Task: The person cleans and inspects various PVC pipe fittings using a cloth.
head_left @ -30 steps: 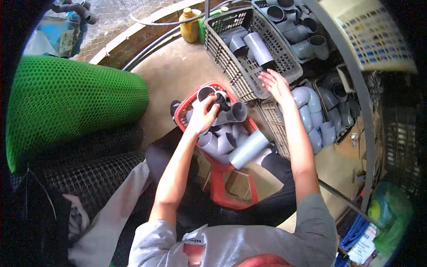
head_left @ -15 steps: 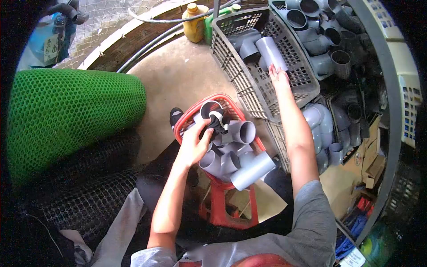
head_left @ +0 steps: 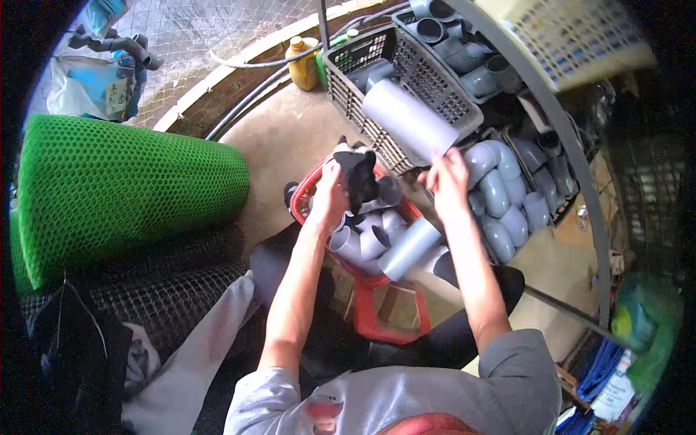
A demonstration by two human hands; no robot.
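At the far left lies a green mesh roll [head_left: 130, 188], well apart from the hands. Near the middle, the left hand [head_left: 328, 199] is clenched on a dark cloth [head_left: 357, 174], which it holds up just above the far rim of the red basket [head_left: 308, 190]. The cloth looks soft and limp, black with some pale patches. It should weigh almost nothing and can be taken anywhere by bunching it in the fingers.

To the right, the right hand [head_left: 447, 177] is grasping the near end of a grey pipe piece [head_left: 407, 119]. The pipe is in the air, slanting from the hand toward the far left, in front of the grey crate [head_left: 428, 76].

I judge this pipe to be stiff plastic, hollow and rather light for its size. Its skin is smooth, so it may slip or turn in one hand. A grip around the body close to the middle would be steadier than the present hold on the end.

It is a short, wide, plain tube of pale grey, matt, without marks that I can read. More grey fittings [head_left: 366, 239] fill the red basket, and elbow fittings [head_left: 500, 199] lie further right.
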